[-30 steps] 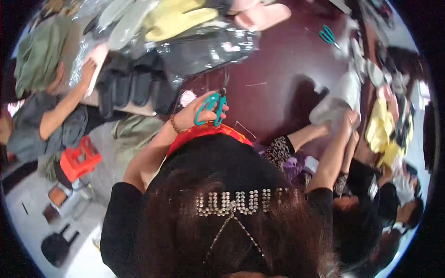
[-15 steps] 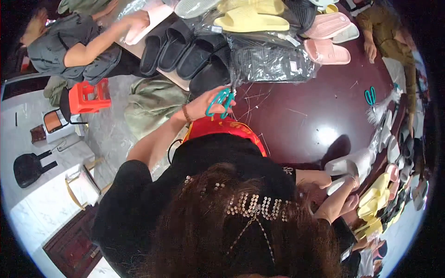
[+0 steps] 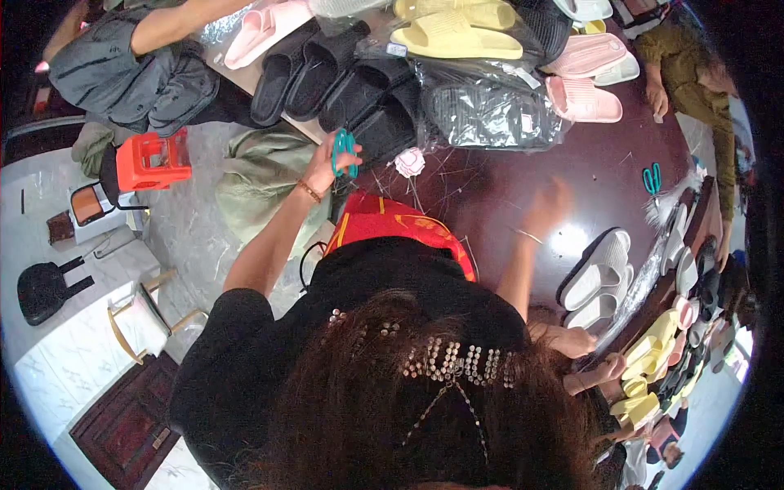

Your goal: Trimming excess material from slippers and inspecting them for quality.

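Note:
My left hand [image 3: 325, 163] is raised at the near edge of the dark red table [image 3: 490, 175] and grips teal-handled scissors [image 3: 344, 149], right beside a row of black slippers [image 3: 327, 82]. My right hand [image 3: 549, 204] hovers over the bare table top, blurred by motion, and I make out nothing in it. A small pink flower-shaped piece [image 3: 410, 162] lies between the two hands. A red cloth [image 3: 400, 229] hangs at the table edge below my arms. White slippers [image 3: 600, 273] sit to the right of my right forearm.
Bagged black, yellow [image 3: 453, 28] and pink slippers [image 3: 584, 98] crowd the table's far side. Another pair of teal scissors [image 3: 651, 178] lies at the right. Other people sit at top left and top right; someone's hands [image 3: 592, 359] work at lower right. An orange stool [image 3: 151, 159] stands on the floor.
My right hand has left the white slippers and swung up over the middle of the table. The left hand still holds the scissors near the black slippers.

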A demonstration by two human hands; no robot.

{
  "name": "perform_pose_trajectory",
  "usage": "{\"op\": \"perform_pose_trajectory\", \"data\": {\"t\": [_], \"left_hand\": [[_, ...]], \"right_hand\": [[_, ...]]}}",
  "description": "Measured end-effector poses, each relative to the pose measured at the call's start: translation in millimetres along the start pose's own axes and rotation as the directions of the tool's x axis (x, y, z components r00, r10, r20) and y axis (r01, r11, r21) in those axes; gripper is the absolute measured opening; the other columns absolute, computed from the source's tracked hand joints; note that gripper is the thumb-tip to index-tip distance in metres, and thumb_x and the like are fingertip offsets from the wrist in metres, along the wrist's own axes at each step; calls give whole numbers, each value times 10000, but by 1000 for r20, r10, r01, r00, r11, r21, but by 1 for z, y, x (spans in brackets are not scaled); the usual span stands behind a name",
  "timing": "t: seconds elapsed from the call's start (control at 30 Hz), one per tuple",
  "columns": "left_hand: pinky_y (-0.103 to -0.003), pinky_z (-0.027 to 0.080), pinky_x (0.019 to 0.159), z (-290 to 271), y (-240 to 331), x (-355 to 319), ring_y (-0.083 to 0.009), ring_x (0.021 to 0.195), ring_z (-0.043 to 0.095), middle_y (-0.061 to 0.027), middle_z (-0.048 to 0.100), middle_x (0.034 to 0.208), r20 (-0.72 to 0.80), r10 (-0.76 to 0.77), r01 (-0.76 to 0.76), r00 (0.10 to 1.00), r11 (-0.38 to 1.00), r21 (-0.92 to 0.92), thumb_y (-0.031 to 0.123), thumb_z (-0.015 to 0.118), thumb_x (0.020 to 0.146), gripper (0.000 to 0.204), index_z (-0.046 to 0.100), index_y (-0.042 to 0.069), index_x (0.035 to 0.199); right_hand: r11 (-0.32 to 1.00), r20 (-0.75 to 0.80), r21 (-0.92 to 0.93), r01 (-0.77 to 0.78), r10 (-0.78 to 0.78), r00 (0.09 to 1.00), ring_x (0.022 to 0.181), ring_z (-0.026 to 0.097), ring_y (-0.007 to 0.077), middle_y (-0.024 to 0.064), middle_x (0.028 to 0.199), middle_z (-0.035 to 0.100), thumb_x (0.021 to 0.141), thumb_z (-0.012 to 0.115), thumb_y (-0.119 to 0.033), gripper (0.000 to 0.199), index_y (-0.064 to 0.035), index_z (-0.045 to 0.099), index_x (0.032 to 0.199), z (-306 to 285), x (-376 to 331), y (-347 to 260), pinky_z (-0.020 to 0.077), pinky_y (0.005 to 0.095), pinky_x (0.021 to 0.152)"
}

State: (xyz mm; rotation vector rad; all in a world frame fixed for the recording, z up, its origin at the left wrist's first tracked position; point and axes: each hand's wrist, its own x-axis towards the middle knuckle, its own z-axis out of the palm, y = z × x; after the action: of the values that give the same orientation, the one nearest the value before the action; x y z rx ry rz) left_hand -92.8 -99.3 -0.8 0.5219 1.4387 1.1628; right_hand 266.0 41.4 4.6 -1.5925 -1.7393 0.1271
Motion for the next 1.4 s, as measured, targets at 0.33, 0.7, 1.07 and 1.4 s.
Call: {"op": "perform_pose_trajectory", "data": {"t": [0.33, 0.7, 1.07, 1.4], "left_hand": [[-267, 439, 710, -31, -18, 14, -155, 783, 537, -62, 520, 933, -292, 370, -380, 882, 925, 24, 82, 597, 723, 567, 312, 40, 1211], [-289, 452, 719, -30, 40, -14, -172, 814, 562, -83, 532, 972, -191, 337, -356, 922, 931, -79, 137, 616, 745, 557, 322, 31, 1206], [-325, 466, 746, -16, 51, -8, -215, 845, 567, -112, 546, 994, -221, 403, -440, 888, 884, -156, 69, 585, 757, 528, 325, 19, 1213], [-321, 470, 697, -50, 60, -43, -217, 795, 577, -135, 552, 990, -332, 336, -398, 881, 907, -136, 126, 643, 706, 617, 319, 3, 1216]], "right_hand": [[980, 719, 1, -200, 139, 681, 1059, 471, 299, 235, 1083, 504, 723, 562, -462, 653, 53, 465, 1112, 163, -33, -199, 377, 359, 865], [528, 826, 145, -836, 401, 397, 979, 490, 399, 284, 1042, 508, 705, 508, -486, 620, 49, 534, 1016, 176, 35, -197, 383, 375, 824], [865, 795, -191, -465, 414, 443, 998, 505, 346, 234, 1050, 527, 696, 523, -472, 576, 37, 570, 964, 211, 23, -214, 379, 389, 843], [834, 754, -144, -532, 441, 486, 946, 538, 318, 178, 943, 595, 716, 509, -404, 473, -1, 598, 947, 191, 32, -228, 381, 381, 840]]}}
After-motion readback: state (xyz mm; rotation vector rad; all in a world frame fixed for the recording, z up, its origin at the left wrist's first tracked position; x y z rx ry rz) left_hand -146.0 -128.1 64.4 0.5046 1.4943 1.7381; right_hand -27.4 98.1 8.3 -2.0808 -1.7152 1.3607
